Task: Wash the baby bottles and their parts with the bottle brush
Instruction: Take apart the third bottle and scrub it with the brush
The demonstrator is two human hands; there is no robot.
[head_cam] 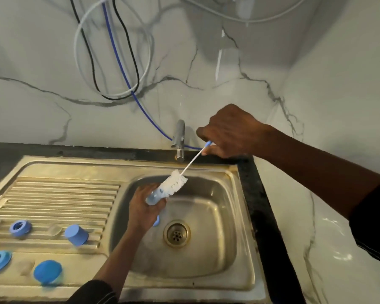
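The left hand [140,210] is gripping the clear blue-tinted plastic baby bottle [155,195] tilted over the stainless steel sink [228,216] so it drains; the right hand [228,132] is pinching the white bristled bottle brush [174,184] by its thin handle, aiming the bristles at the bottle's mouth.

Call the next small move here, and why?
Probably push the brush deeper into the bottle. The right hand grips the handle, the left hand holds the bottle tilted over the sink, and the brush's head sits at the bottle's mouth, mostly outside, so the inside likely still needs scrubbing.
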